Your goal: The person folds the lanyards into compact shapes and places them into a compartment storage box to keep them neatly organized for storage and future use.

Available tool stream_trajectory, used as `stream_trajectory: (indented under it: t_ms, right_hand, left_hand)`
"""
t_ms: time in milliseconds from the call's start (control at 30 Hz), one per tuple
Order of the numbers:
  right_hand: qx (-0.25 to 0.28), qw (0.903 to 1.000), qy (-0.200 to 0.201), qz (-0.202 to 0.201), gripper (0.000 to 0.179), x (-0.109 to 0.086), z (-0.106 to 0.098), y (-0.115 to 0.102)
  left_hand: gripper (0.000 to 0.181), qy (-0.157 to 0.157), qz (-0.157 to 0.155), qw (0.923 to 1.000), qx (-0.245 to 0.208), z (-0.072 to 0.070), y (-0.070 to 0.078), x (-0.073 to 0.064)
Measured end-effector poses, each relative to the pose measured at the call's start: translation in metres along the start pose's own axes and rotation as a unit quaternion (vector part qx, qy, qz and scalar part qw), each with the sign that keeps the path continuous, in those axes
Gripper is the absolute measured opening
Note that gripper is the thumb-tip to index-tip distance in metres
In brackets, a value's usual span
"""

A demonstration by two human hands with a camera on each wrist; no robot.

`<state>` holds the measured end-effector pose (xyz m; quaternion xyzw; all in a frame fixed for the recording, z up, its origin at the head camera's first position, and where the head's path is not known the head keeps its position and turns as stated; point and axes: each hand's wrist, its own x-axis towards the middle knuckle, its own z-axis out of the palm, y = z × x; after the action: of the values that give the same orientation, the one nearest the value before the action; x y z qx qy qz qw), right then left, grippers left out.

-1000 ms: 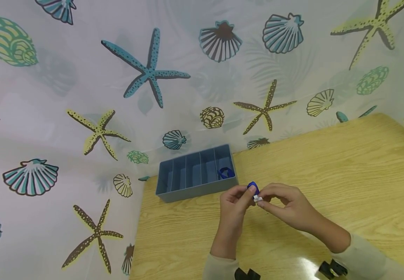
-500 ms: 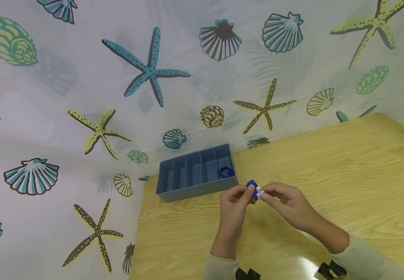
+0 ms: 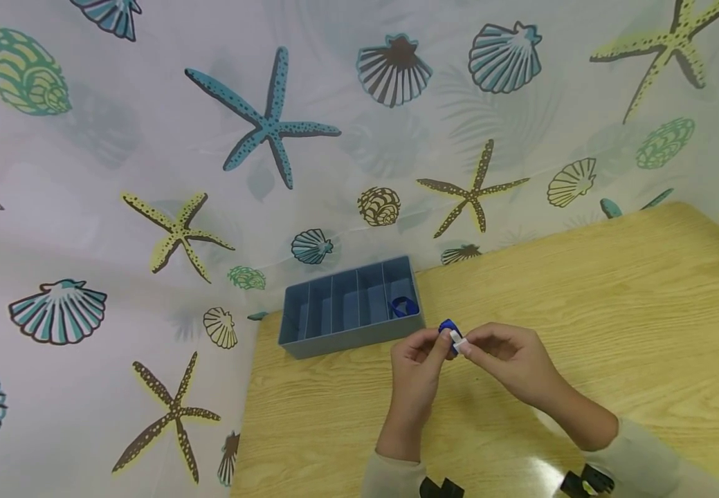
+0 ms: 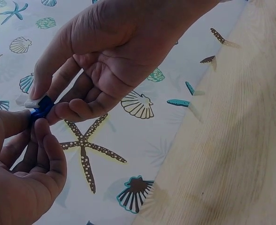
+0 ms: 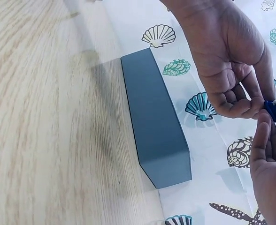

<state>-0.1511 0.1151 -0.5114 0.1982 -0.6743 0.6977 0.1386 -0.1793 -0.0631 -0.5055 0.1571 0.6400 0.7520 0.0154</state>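
Observation:
My left hand [image 3: 414,366] pinches a small blue piece [image 3: 449,324] between thumb and fingers, above the table. My right hand [image 3: 517,360] pinches a small white piece [image 3: 457,338] against its near right side. The left wrist view shows the blue piece [image 4: 44,108] between both sets of fingertips, with the white piece [image 4: 31,102] under the right thumb. Fingers cover much of both pieces, so I cannot tell their exact kind. A blue loop-shaped band [image 3: 403,306] lies in the rightmost compartment of the grey-blue divided tray [image 3: 349,338].
The tray stands at the back left of the wood-grain table [image 3: 309,415], behind my left hand. A white sheet [image 3: 334,166] printed with shells and starfish hangs behind and to the left. Small black devices [image 3: 441,488] sit at both wrists.
The white piece has shifted up and tilted against the blue piece, which has turned slightly in my left fingers. My right hand has moved slightly; the tray and band stay put.

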Motion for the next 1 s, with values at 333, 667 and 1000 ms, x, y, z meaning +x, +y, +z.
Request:
stream_trajectory:
  t_ms: [333, 667, 1000]
  right_hand:
    - [0.022, 0.9985, 0.032, 0.038, 0.006, 0.0017, 0.0014, 0.0017]
    - [0.037, 0.9972, 0.048, 0.044, 0.009, 0.0025, 0.0009, 0.0035]
    - [0.042, 0.9971, 0.044, 0.046, 0.012, 0.0035, -0.0008, 0.0071]
  left_hand:
    - [0.024, 0.010, 0.013, 0.9999, 0.001, 0.0031, 0.0002, -0.0002]
    - [0.027, 0.006, 0.011, 0.9998, 0.015, 0.0038, 0.0006, 0.0009]
    - [0.019, -0.008, 0.016, 0.9998, 0.010, 0.0051, -0.0010, 0.0002]
